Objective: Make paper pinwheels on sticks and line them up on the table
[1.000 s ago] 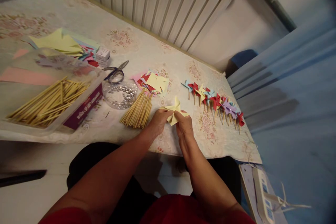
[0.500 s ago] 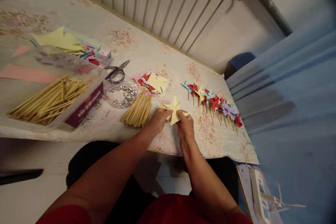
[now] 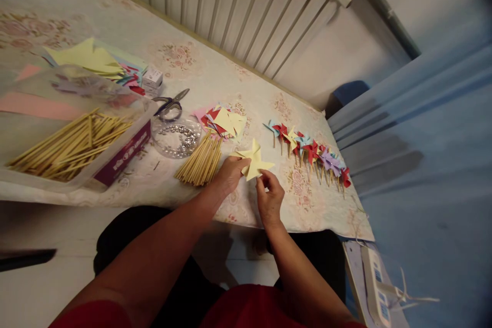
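Observation:
My left hand (image 3: pixel 230 173) pinches a yellow folded paper pinwheel (image 3: pixel 253 160) just above the table near its front edge. My right hand (image 3: pixel 270 197) sits just below the pinwheel, fingers curled and pinched, a little off the paper; whether it holds anything I cannot make out. A loose bundle of wooden sticks (image 3: pixel 200 160) lies left of my left hand. A pile of cut coloured paper squares (image 3: pixel 222 122) lies behind it. A row of finished pinwheels on sticks (image 3: pixel 309 152) runs along the table to the right.
A clear round dish of silver pins (image 3: pixel 176 136) and scissors (image 3: pixel 171 103) lie left of the squares. A plastic box of sticks (image 3: pixel 73 144) stands at the left, with paper sheets (image 3: pixel 86 59) and a small white box (image 3: pixel 152 78) behind. A radiator (image 3: pixel 230 5) lines the wall. A power strip (image 3: pixel 374 279) lies bottom right.
My right hand has let go of the pinwheel and drawn back toward me. My left hand keeps the pinwheel, now lifted a little and spread flatter.

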Demonstrator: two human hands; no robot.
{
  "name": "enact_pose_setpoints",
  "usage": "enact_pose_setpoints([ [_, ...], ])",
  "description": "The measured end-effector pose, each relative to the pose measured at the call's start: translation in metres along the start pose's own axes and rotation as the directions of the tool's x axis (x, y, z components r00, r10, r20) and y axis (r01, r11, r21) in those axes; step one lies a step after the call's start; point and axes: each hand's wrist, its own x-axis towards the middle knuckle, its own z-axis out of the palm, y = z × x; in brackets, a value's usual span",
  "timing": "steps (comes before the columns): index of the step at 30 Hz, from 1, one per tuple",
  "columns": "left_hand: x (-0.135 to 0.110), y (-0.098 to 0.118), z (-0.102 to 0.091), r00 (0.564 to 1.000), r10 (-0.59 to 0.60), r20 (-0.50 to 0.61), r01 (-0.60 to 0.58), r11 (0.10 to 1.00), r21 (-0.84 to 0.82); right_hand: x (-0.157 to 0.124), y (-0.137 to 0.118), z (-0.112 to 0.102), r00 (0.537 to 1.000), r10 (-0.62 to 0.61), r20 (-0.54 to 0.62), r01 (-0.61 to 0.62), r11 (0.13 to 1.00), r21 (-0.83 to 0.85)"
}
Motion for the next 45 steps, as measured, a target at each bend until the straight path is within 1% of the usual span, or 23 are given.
enact_pose_setpoints([
  [2,0.000,0.000,0.000,1.000,0.005,0.015,-0.005,1.000,-0.011,0.002,0.000,0.002,1.000,-0.014,0.024,0.015,1.000,-0.009],
  [4,0.001,-0.001,0.000,0.999,0.018,0.027,-0.018,1.000,-0.014,0.006,-0.001,0.003,0.999,0.004,0.046,-0.004,1.000,-0.002],
  [7,0.002,-0.003,-0.001,0.998,0.039,0.044,-0.039,0.999,-0.009,0.010,-0.007,0.006,0.991,0.119,0.058,-0.123,0.991,0.057],
  [10,0.004,-0.004,-0.003,0.997,0.040,0.070,-0.040,0.999,-0.001,0.015,-0.016,0.009,0.963,0.262,0.070,-0.269,0.952,0.145],
  [13,0.005,-0.005,-0.004,0.997,0.031,0.071,-0.035,0.998,0.054,0.019,-0.023,0.011,0.920,0.379,0.097,-0.391,0.889,0.239],
  [17,0.005,-0.007,-0.006,0.996,0.045,0.075,-0.054,0.991,0.122,0.023,-0.026,0.013,0.881,0.459,0.117,-0.471,0.820,0.326],
  [20,0.004,-0.008,-0.006,0.996,0.046,0.070,-0.055,0.990,0.132,0.024,-0.027,0.014,0.864,0.488,0.125,-0.497,0.788,0.364],
  [25,0.001,-0.005,-0.003,0.997,0.029,0.065,-0.038,0.988,0.152,0.026,-0.028,0.015,0.855,0.502,0.132,-0.512,0.772,0.377],
  [31,0.002,-0.005,-0.003,0.991,0.057,0.122,-0.077,0.983,0.166,0.030,-0.027,0.015,0.843,0.520,0.135,-0.530,0.763,0.371],
  [38,0.001,-0.003,-0.002,0.984,0.074,0.162,-0.101,0.982,0.162,0.033,-0.024,0.016,0.851,0.508,0.133,-0.518,0.772,0.369],
  [45,-0.003,0.001,0.003,0.990,0.048,0.132,-0.068,0.986,0.153,0.033,-0.021,0.018,0.855,0.502,0.130,-0.514,0.788,0.339],
])
